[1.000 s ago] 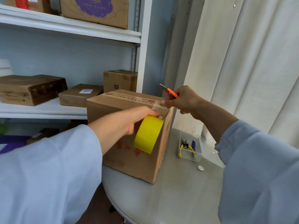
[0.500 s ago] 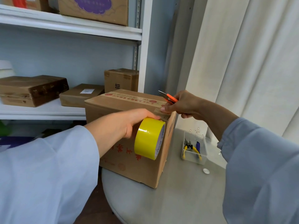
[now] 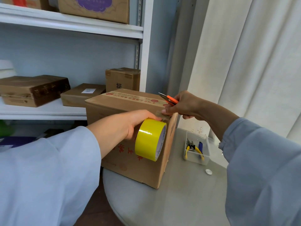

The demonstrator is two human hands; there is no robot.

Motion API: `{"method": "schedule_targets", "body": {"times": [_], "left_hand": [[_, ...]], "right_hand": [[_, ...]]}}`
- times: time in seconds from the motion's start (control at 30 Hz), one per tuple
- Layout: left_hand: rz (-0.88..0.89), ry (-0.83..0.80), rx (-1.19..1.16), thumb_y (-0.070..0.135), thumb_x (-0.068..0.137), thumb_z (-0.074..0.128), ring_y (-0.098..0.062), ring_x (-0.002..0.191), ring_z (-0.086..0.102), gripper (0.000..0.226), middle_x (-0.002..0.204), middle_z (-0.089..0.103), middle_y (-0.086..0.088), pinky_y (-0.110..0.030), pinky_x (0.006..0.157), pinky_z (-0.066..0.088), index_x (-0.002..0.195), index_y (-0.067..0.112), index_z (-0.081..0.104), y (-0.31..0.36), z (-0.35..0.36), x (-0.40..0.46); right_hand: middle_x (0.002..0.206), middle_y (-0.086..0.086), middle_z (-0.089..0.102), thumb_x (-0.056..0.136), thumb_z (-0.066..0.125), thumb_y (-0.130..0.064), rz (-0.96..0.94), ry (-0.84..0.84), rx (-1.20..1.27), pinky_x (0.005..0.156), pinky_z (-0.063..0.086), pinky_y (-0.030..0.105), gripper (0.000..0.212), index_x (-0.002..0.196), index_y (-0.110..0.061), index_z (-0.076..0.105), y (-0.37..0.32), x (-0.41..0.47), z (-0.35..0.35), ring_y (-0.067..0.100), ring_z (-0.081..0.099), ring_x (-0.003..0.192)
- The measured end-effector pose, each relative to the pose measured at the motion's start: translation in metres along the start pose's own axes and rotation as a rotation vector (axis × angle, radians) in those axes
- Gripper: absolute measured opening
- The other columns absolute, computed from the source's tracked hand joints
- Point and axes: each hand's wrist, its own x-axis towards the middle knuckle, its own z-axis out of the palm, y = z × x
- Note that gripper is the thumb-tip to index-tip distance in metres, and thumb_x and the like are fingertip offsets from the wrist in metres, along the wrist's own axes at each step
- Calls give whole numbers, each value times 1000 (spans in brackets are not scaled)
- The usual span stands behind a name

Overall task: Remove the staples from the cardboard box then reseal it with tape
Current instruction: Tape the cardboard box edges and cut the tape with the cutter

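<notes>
1. Cardboard box [image 3: 130, 144] standing on round worktop [image 3: 179, 201], printed tape along its top.
2. Left hand [image 3: 130, 124] gripping yellow tape roll [image 3: 150, 139] against box's near face.
3. Right hand [image 3: 180, 106] clasping orange snips [image 3: 168, 99], fingertip pressing tape end at top corner.

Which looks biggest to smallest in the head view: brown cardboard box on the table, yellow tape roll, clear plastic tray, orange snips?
1. Brown cardboard box
2. Yellow tape roll
3. Clear plastic tray, though it sits farther away
4. Orange snips, partly hidden
</notes>
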Motion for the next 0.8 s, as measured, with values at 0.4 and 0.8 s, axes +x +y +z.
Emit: {"method": "schedule_targets", "body": {"times": [0.4, 0.8], "left_hand": [[8, 15, -68, 37, 89, 60, -23, 61, 57, 26, 68, 60, -9, -30, 62, 48, 82, 12, 59, -7, 0, 9], [21, 22, -58, 38, 89, 61, -23, 59, 59, 26, 68, 61, -8, -30, 61, 49, 84, 12, 60, -6, -1, 11]], "right_hand": [[66, 3, 49, 86, 71, -23, 0, -58, -128, 41, 35, 18, 28, 105, -4, 65, -7, 4, 0, 11, 42, 54], [72, 3, 49, 85, 71, -31, 0, -42, -134, 48, 36, 20, 34, 108, -11, 55, -3, 9, -2, 12, 44, 59]]}}
